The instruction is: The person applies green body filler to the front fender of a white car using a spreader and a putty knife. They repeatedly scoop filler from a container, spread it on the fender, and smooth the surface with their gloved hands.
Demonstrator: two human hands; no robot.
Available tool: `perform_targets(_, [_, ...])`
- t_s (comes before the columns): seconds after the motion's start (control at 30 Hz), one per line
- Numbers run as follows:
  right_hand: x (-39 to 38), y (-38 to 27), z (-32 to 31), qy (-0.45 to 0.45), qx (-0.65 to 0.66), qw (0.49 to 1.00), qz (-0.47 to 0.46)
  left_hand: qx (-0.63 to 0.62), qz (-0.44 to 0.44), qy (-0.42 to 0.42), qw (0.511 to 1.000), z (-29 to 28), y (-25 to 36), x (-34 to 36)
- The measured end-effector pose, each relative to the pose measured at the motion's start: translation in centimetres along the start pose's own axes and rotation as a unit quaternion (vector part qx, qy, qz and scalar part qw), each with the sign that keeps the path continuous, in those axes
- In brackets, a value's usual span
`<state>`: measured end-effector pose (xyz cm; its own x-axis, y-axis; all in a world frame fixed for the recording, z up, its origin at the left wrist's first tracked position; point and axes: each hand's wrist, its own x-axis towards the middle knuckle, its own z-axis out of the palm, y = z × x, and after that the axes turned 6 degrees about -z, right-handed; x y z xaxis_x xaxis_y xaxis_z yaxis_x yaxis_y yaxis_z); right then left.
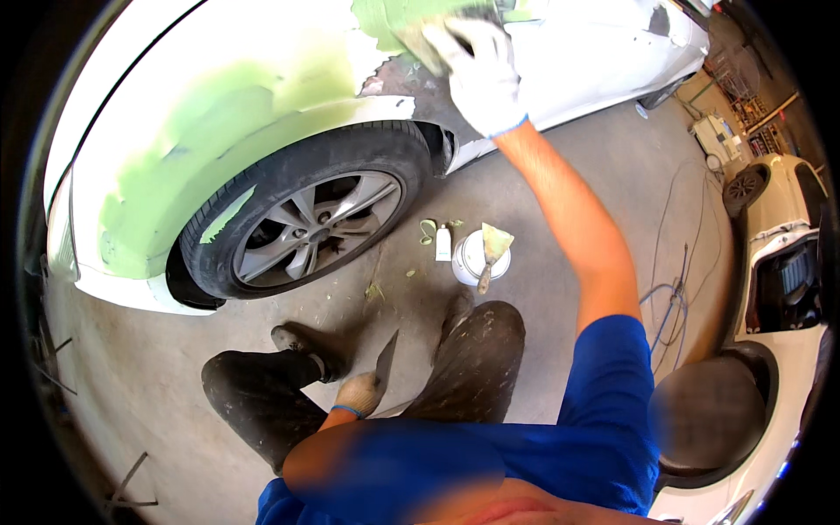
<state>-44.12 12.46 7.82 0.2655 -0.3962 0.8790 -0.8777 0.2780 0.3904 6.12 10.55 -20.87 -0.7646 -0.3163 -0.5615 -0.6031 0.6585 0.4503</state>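
My right hand [483,74], in a white work glove, reaches far forward to a white car's body panel above the wheel arch. Its fingers grip a filler-smeared putty spreader [422,45], held against the panel where green body filler [378,19] is spread. Bare dark metal [433,101] shows just below. Between my knees, my left hand [359,394], also gloved, is closed on a putty knife [386,357]. Its blade points forward, nearly edge-on, and its handle is hidden in the hand. More green filler [223,114] coats the fender around the arch.
A silver-spoked wheel [315,229] stands under the arch. On the floor are a white can [466,269] with a filler-coated putty knife [494,249] across its lid, a white tube [444,243], and a green ring-shaped scrap [427,230]. Hoses [674,297] and another car [783,262] are at right.
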Motion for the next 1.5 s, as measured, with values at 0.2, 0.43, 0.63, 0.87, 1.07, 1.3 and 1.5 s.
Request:
perform_targets(0.2, [0.9,2.4,-3.4,0.001,-0.014,1.0,-0.013,0.018,-0.022,-0.024,0.999,0.1,-0.2,-0.7])
perform_targets(0.43, [-1.8,3.9,-0.6,-0.023,-0.032,0.999,0.033,0.014,-0.013,0.002,1.0,0.6,-0.5,0.5])
perform_targets(0.63, [-0.4,5.7,-3.9,-0.035,-0.027,0.998,0.054,0.033,0.004,-0.013,0.999,1.5,-1.4,-0.3])
perform_targets(0.87, [-4.2,6.6,-0.5,-0.031,-0.038,0.995,0.085,0.024,-0.001,-0.006,1.0,1.1,-0.7,1.1])
perform_targets(1.07, [-1.5,6.8,-3.5,-0.038,-0.032,0.996,0.069,0.024,-0.024,-0.025,0.999,1.4,-1.0,-1.0])
perform_targets(1.3, [-4.0,8.8,-0.2,-0.019,-0.087,0.988,0.127,0.04,0.001,0.024,0.999,0.7,-1.3,1.2])
perform_targets(1.5, [-10.4,-3.1,-9.5,-0.12,0.081,0.931,0.334,0.024,-0.031,0.125,0.991,0.1,-1.9,-1.1])
